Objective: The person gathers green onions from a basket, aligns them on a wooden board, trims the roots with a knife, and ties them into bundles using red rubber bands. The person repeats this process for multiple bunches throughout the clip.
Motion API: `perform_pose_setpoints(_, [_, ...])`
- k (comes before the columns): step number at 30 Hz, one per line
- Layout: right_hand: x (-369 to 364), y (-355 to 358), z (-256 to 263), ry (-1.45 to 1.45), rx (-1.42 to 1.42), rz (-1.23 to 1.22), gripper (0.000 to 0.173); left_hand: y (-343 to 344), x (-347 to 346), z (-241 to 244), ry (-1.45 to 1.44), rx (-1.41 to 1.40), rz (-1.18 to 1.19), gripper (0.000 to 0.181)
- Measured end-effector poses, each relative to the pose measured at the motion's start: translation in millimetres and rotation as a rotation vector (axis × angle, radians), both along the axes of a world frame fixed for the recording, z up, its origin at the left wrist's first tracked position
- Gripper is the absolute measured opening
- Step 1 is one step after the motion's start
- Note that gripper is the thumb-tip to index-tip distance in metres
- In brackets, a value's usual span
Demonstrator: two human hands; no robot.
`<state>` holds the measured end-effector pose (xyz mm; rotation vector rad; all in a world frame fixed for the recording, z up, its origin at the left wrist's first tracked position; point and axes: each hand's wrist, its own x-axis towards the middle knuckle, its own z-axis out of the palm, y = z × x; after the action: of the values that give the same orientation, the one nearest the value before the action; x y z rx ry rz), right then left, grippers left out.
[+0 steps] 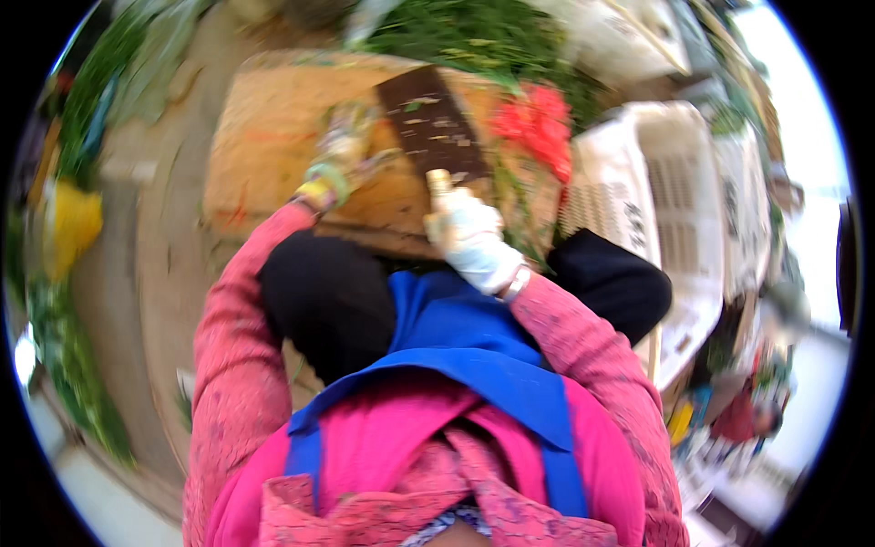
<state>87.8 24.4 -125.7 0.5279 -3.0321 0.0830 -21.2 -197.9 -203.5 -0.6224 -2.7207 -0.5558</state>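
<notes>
My right hand point(472, 236), in a white glove, grips the pale handle of a broad-bladed cleaver point(431, 126). The dark blade points away from me over a wooden board point(273, 130), and small green and pale scraps cling to its face. To the left of the blade is my left hand point(342, 154), in a patterned glove with a green band at the wrist. Its thumb is spread from the fingers and nothing shows in it, though motion blurs it. Whether it touches the board I cannot tell.
A crumpled red plastic bag point(536, 126) lies at the board's right end, near loose green stalks. Behind the board is a heap of leafy greens point(472, 37). White plastic crates point(677, 205) stand on the right; a yellow bag point(72, 222) is on the left. A person point(745, 417) is farther off.
</notes>
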Motion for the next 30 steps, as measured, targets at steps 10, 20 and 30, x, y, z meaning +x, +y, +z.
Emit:
perform_pose_setpoints(10, [-9,193,182,0.130,-0.226,-0.146,0.026,-45,-73,82,-0.920,1.484,-0.356,0.041])
perform_pose_setpoints(20, [115,529,112,-0.235,-0.516,-1.179,0.015,264,-114,185,-0.161,0.201,-0.719,0.036])
perform_pose_setpoints(30, [-18,555,-29,-0.481,-0.035,-0.942,0.026,438,-155,111,-0.226,0.368,-0.265,0.062])
